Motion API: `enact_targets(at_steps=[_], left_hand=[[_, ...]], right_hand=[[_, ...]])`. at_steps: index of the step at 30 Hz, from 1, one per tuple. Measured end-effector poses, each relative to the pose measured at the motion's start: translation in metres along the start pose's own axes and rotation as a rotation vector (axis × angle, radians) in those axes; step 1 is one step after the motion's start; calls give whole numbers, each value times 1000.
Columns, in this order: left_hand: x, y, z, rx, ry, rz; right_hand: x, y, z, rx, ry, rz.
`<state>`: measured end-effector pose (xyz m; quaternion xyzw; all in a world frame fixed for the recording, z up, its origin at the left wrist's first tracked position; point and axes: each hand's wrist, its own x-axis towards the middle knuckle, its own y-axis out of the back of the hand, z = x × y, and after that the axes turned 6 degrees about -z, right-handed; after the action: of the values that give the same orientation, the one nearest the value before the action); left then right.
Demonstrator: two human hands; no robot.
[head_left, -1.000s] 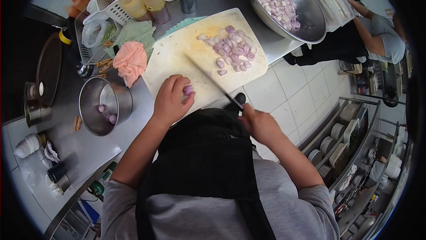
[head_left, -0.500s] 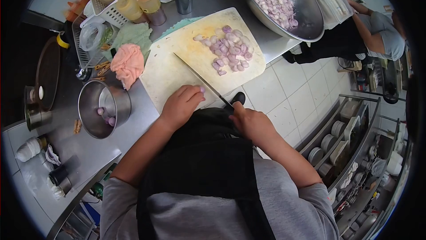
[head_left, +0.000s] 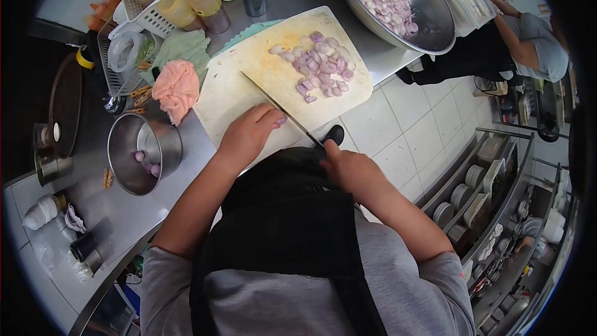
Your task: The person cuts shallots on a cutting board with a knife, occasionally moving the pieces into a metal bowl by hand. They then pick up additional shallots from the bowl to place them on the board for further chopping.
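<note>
The left hand (head_left: 250, 129) pinches a shallot (head_left: 282, 119) in its curled fingers, down at the near edge of the cutting board (head_left: 216, 103). The right hand (head_left: 349, 169) has its fingers wrapped round the handle of a knife (head_left: 271, 99), whose blade slants across the board just beside the shallot; whether they touch, I cannot tell. The likeliest trouble is a nicked fingertip: the piece is small and round, so it could roll under the blade if the pinch is loose. Cut slices (head_left: 323, 65) lie loose farther up the board, near its right edge; a nudge could send some off the bench (head_left: 193, 177) onto the floor (head_left: 398, 121).
</note>
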<state>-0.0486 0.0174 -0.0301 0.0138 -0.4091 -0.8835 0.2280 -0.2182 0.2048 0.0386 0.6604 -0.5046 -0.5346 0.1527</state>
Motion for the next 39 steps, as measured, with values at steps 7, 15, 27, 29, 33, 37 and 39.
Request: enact_targets(at_steps=[7, 15, 27, 29, 33, 37, 39], left_hand=[[0, 1, -1, 14, -17, -41], [-1, -2, -4, -12, -29, -21], [-5, -2, -8, 2, -54, -18], [-5, -4, -8, -12, -66, 22], [-6, -5, -12, 17, -73, 5], [-5, -5, -11, 2, -72, 0], [-6, -5, -10, 2, -74, 13]], right_hand=[[0, 2, -8, 5, -51, -14], [12, 0, -14, 18, -44, -8], [7, 4, -21, 38, -54, -44], [10, -4, -19, 27, -78, -45], [-2, 16, -25, 71, -14, -14], [20, -3, -20, 59, -11, 27], [-1, 21, -22, 48, -23, -14]])
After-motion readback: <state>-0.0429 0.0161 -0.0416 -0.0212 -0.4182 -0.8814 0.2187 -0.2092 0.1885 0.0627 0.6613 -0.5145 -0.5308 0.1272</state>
